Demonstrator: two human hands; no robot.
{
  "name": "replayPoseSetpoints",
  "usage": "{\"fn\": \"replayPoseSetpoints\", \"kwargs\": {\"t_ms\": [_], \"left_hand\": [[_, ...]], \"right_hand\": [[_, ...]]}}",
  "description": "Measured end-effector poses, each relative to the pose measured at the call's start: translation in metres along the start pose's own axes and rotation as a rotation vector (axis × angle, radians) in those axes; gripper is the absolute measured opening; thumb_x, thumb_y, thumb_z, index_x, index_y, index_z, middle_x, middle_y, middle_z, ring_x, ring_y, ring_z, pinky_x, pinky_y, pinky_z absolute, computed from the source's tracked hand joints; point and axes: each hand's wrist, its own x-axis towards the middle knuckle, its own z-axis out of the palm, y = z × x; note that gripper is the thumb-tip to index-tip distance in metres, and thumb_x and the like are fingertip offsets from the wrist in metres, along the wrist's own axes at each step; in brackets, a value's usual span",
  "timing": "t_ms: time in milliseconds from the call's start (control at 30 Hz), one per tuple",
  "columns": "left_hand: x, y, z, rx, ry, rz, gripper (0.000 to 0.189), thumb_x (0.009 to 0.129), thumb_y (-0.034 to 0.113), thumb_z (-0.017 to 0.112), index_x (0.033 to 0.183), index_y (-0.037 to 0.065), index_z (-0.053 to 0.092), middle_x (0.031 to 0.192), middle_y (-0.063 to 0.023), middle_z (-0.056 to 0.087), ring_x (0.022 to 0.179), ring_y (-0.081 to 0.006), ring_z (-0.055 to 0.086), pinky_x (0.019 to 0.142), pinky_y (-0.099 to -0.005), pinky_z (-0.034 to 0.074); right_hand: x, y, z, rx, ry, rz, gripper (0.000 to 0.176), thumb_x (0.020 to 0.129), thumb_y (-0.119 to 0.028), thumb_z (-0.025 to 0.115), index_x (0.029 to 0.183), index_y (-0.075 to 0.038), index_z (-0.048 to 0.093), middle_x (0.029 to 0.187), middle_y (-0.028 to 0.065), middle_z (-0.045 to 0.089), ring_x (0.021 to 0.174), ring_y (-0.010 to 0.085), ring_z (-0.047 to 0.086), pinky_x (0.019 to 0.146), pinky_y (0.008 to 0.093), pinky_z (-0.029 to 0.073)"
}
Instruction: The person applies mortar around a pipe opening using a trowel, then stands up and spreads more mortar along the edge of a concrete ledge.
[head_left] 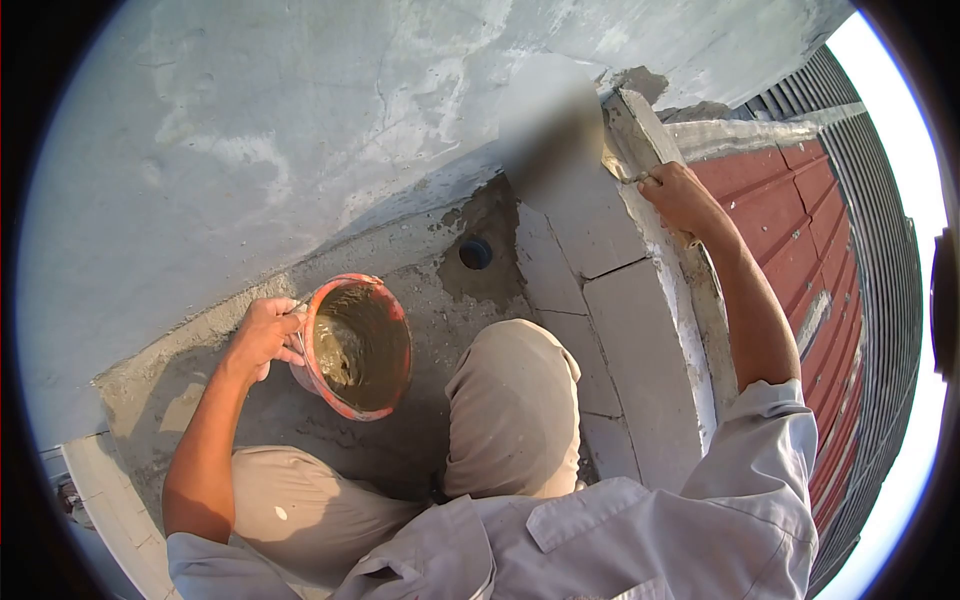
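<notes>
My left hand grips the rim of a red bucket that is tilted toward me and smeared inside with wet grey mortar. My right hand reaches forward to the top of a low wall of grey blocks and holds a trowel, whose blade lies against the mortar on the wall's top end. I crouch on the concrete floor, with my knees in beige trousers between the bucket and the wall.
A plastered grey wall rises ahead and to the left. A round drain hole sits in the floor by the wall's foot. Beyond the block wall lies a red ribbed metal roof, lower down.
</notes>
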Motion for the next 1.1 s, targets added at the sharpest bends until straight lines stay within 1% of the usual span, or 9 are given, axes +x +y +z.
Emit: {"fn": "replayPoseSetpoints", "kwargs": {"t_ms": [33,133,233,400,533,633,733,933,1100], "left_hand": [[0.0,0.0,0.0,0.001,-0.002,-0.003,0.019,0.1,0.015,0.061,0.099,-0.004,0.065,0.089,-0.0099,0.067,0.066,-0.0167,0.067,0.054,-0.0338,0.061],[0.002,-0.001,0.001,0.002,-0.009,-0.002,0.019,0.099,0.015,0.061,0.098,-0.003,0.065,0.089,-0.0097,0.067,0.066,-0.0166,0.067,0.054,-0.0335,0.061],[0.001,-0.001,0.0,0.007,-0.008,-0.003,0.019,0.099,0.016,0.061,0.098,-0.003,0.065,0.089,-0.0098,0.067,0.067,-0.0164,0.067,0.054,-0.0339,0.061],[-0.002,-0.001,-0.003,0.016,0.0,-0.004,0.019,0.1,0.017,0.062,0.1,-0.002,0.066,0.09,-0.009,0.068,0.068,-0.0159,0.066,0.056,-0.0337,0.061],[0.003,0.0,-0.003,0.006,-0.029,-0.002,0.021,0.099,0.018,0.062,0.103,-0.002,0.067,0.091,-0.0095,0.068,0.068,-0.0165,0.067,0.057,-0.034,0.061],[0.0,0.0,-0.001,0.013,-0.006,0.0,0.022,0.099,0.017,0.061,0.104,-0.003,0.067,0.09,-0.0099,0.069,0.068,-0.0167,0.067,0.056,-0.0345,0.061],[-0.002,-0.003,-0.005,0.03,0.006,0.001,0.021,0.099,0.016,0.06,0.104,-0.003,0.067,0.089,-0.0099,0.068,0.069,-0.0166,0.068,0.056,-0.0346,0.061],[0.0,-0.005,-0.006,0.029,-0.005,-0.003,0.02,0.099,0.016,0.06,0.103,-0.003,0.066,0.089,-0.0102,0.068,0.069,-0.0168,0.068,0.055,-0.0339,0.061],[-0.001,-0.002,-0.002,0.025,-0.003,0.003,0.021,0.099,0.016,0.06,0.103,-0.003,0.066,0.091,-0.0103,0.068,0.068,-0.0164,0.066,0.054,-0.0325,0.06]], "right_hand": [[0.001,0.005,0.003,-0.059,0.024,-0.047,0.04,0.094,-0.026,0.065,0.093,0.014,0.068,0.079,0.0284,0.07,0.072,0.0403,0.072,0.074,0.0483,0.057],[-0.001,0.009,0.008,-0.107,0.067,-0.048,0.038,0.093,-0.024,0.064,0.092,0.013,0.07,0.084,0.0334,0.069,0.081,0.0449,0.071,0.081,0.0507,0.055],[-0.008,0.006,0.001,-0.121,-0.075,0.009,0.036,0.091,-0.023,0.064,0.09,0.013,0.07,0.086,0.0333,0.069,0.085,0.0429,0.072,0.084,0.0498,0.054],[-0.043,0.001,-0.031,-0.108,-0.06,0.009,0.035,0.09,-0.023,0.065,0.094,0.011,0.07,0.087,0.0319,0.069,0.084,0.0406,0.071,0.084,0.0492,0.054],[-0.032,0.001,-0.021,-0.042,0.075,0.012,0.035,0.09,-0.024,0.067,0.095,0.01,0.07,0.086,0.0313,0.068,0.082,0.0391,0.07,0.083,0.0499,0.053],[-0.015,-0.007,-0.018,-0.002,0.003,0.026,0.035,0.09,-0.024,0.068,0.096,0.01,0.07,0.088,0.0313,0.069,0.087,0.0407,0.071,0.084,0.0495,0.053],[-0.011,-0.012,-0.014,-0.101,-0.014,-0.025,0.034,0.09,-0.024,0.068,0.097,0.01,0.071,0.089,0.0309,0.069,0.09,0.0423,0.071,0.085,0.0488,0.054],[-0.025,-0.006,-0.011,-0.157,-0.001,-0.053,0.032,0.09,-0.023,0.067,0.095,0.009,0.07,0.091,0.0313,0.068,0.089,0.0437,0.069,0.083,0.0503,0.052],[-0.04,-0.007,-0.033,-0.116,0.008,-0.022,0.031,0.089,-0.021,0.066,0.094,0.009,0.069,0.09,0.0315,0.068,0.088,0.0434,0.069,0.083,0.0512,0.052]]}}
